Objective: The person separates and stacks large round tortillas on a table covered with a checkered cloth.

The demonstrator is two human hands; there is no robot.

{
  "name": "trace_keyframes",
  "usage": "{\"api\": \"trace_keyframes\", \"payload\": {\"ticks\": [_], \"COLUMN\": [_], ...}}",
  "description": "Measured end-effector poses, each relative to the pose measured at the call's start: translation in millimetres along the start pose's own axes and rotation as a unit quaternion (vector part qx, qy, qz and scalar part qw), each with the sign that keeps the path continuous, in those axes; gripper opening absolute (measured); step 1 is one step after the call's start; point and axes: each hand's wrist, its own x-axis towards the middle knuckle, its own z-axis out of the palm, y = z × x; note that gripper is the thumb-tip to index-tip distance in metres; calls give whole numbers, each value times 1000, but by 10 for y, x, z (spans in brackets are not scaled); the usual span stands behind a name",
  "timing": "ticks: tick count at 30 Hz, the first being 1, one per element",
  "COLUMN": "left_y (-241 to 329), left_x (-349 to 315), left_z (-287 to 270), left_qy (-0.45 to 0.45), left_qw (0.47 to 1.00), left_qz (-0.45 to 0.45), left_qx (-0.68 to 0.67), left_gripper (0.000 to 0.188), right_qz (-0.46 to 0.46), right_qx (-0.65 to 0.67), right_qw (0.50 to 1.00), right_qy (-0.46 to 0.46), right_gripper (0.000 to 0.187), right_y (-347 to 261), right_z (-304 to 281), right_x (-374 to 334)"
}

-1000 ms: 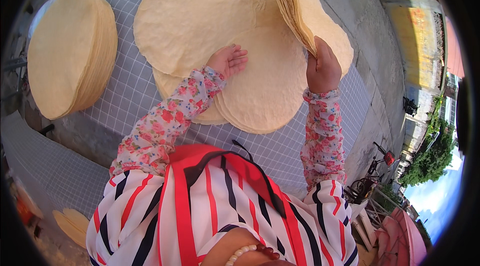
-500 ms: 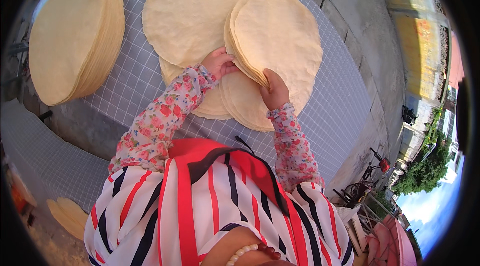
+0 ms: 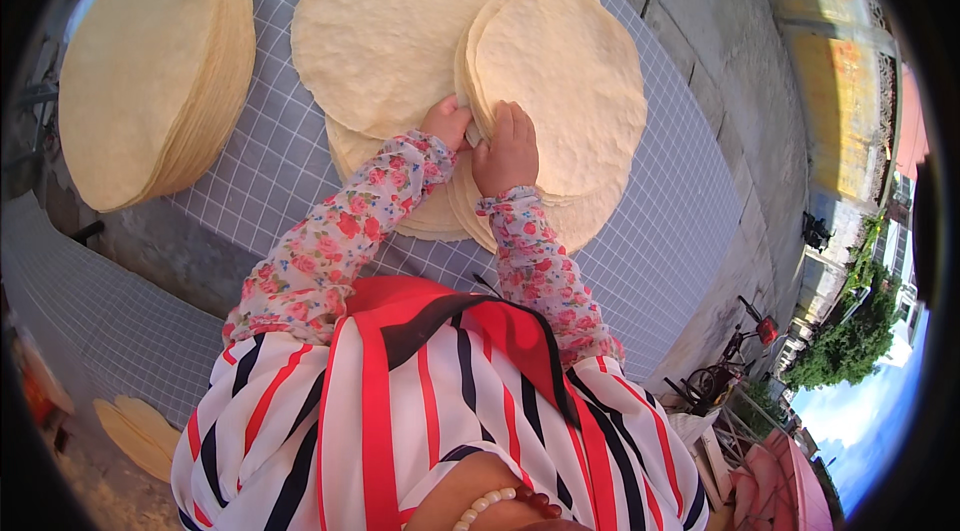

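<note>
A small stack of thin, round, pale yellow sheets [image 3: 560, 71], like flatbread, lies on wider sheets of the same kind [image 3: 390, 41]. At the stack's near left edge, my left hand [image 3: 448, 124] is closed, its thumb and fingers pinched together. A small whitish bit [image 3: 472, 133] shows beside those fingertips; what the hand grips is largely hidden. My right hand [image 3: 508, 149] rests with its fingers stretched out over the top sheet, close to my left hand. More round sheets [image 3: 435, 211] spread out under my wrists.
A tall stack of round sheets [image 3: 145, 76] stands at the left on the table with a grey checked cover [image 3: 690, 201]. Another checked surface [image 3: 100, 301] is at the lower left, with several loose sheets [image 3: 135, 431] near it. A bicycle [image 3: 720, 371] stands at the right.
My right hand has let go of the stack's near edge and moved left onto the top sheet. The stack's lifted near edge has come down. My left hand has shifted slightly right.
</note>
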Motion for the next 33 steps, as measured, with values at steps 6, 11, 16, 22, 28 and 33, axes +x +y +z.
{"api": "trace_keyframes", "payload": {"ticks": [6, 11, 16, 22, 28, 33], "left_y": [-142, -312, -408, -23, 47, 15], "left_x": [94, 305, 367, -62, -142, -133], "left_z": [-36, -111, -177, 20, -29, 7], "left_qy": [47, 86, 52, -30, -75, -67], "left_qw": [997, 989, 976, 998, 996, 998], "left_qz": [63, 95, 170, -1, 6, 6], "left_qx": [18, 79, 127, 55, 45, 5], "left_gripper": [26, 26, 27, 30, 29, 29], "right_qz": [4, -39, -23, -17, 0, 46], "right_qx": [-42, -63, -38, -44, 140, 139], "right_qw": [999, 996, 999, 998, 989, 989], "right_qy": [-29, -45, -25, -31, -40, 16], "right_gripper": [48, 45, 44, 47, 53, 32], "right_y": [-8, 132, -35, 58, 139, 61], "right_z": [66, -39, -92, 9, -202, -226], "right_x": [-12, -250, -108, -147, -74, 115]}}
